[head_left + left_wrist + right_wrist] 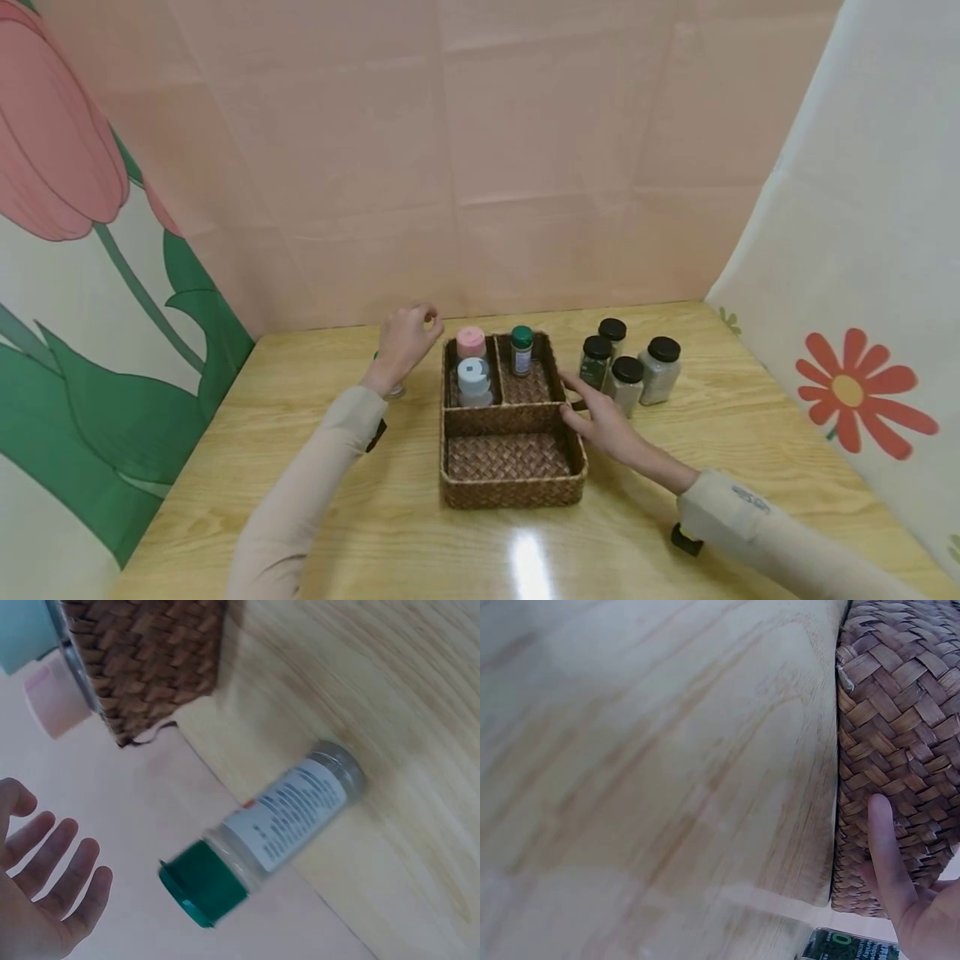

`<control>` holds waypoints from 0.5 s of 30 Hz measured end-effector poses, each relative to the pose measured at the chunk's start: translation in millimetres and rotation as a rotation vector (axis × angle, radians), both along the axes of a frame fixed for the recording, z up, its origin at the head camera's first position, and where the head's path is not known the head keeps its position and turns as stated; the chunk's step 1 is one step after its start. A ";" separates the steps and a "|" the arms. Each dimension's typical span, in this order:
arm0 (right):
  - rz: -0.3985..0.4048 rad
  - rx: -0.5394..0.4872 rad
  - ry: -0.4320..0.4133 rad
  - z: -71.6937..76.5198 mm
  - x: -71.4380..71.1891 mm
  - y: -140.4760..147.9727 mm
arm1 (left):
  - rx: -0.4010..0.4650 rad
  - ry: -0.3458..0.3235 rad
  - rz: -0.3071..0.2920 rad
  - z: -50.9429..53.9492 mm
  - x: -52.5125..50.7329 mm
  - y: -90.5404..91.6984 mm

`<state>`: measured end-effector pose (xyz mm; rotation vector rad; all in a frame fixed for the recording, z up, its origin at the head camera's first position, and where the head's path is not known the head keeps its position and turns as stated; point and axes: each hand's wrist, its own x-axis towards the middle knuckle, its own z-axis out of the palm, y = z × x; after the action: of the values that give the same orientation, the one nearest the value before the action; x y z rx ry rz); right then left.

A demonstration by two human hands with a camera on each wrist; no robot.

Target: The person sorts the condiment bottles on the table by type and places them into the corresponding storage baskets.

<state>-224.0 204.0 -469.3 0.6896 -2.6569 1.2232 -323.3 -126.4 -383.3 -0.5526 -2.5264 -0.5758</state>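
A woven basket (517, 492) with three compartments stands mid-table. My left hand (405, 342) is raised off its back left corner, fingers loosely bent and nothing held. Below that hand a green-capped seasoning bottle (289, 814) stands on the table, mostly hidden by the wrist in the head view. My right hand (603, 421) touches the basket's right wall with extended fingers (885, 832). In the back left compartment are a pink-capped container (471, 342) and one with a pale blue cap (474, 379). The back right compartment holds a green-capped bottle (522, 354).
Several black-capped jars stand right of the basket, among them a clear one (661, 371) and a dark green one (595, 362). A pink cloth (450, 167) hangs behind the wooden table (360, 533); flowered cloths (855, 250) hang at both sides.
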 end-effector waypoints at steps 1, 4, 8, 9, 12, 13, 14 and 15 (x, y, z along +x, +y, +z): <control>-0.001 0.002 0.001 0.2 -0.1 0.1 | 0.004 0.006 0.001 -0.3 0.4 -2.3; -0.002 0.007 0.001 1.1 -0.2 0.5 | 0.014 0.006 0.011 -2.2 0.8 -8.2; -0.002 0.013 0.003 1.7 0.0 0.1 | 0.011 0.007 0.026 -6.0 2.2 -15.0; -0.002 0.015 0.003 1.8 0.2 0.1 | 0.012 0.010 0.029 -6.6 2.9 -16.6; 0.000 0.013 0.007 1.5 0.9 -0.2 | 0.011 0.018 0.039 -8.1 5.5 -21.8; -0.001 0.012 0.009 1.4 0.9 -0.2 | 0.012 0.018 0.040 -8.2 6.6 -23.7; -0.001 0.011 0.011 1.1 0.7 -0.2 | 0.011 0.017 0.041 -8.6 7.4 -25.7; 0.000 0.008 0.012 0.9 0.6 -0.2 | 0.012 0.009 0.043 -9.2 8.2 -27.7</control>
<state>-223.4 203.8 -468.3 0.6961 -2.6533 1.2055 -315.1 -154.1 -392.5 -0.4935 -2.5182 -0.5715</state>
